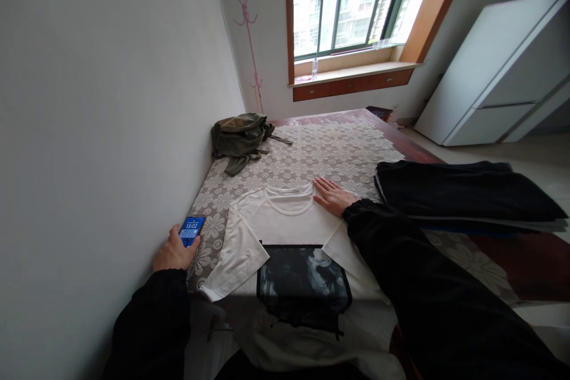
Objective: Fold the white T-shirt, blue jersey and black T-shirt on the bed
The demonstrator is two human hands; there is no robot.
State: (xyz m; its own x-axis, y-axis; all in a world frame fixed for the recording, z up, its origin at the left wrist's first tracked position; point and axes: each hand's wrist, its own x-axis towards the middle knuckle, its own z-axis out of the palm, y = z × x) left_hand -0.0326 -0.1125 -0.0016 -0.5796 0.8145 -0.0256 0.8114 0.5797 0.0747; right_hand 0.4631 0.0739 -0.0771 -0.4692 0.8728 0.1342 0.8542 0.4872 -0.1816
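A white T-shirt (289, 227) with a dark printed panel (305, 279) lies spread on the table, its collar pointing away from me and its lower part hanging over the near edge. My right hand (333, 196) rests flat on the shirt's right shoulder beside the neckline, fingers stretched out. At the table's left edge, my left hand (176, 249) is closed around a smartphone (192, 231). The phone's lit blue screen faces up and reads 13:02.
A patterned lace tablecloth (325, 148) covers the table. An olive backpack (240, 136) lies at the back left by the wall. Folded black clothes (463, 193) are stacked on the right. Beyond stand a pink coat rack (252, 41), a window and a white refrigerator (499, 71).
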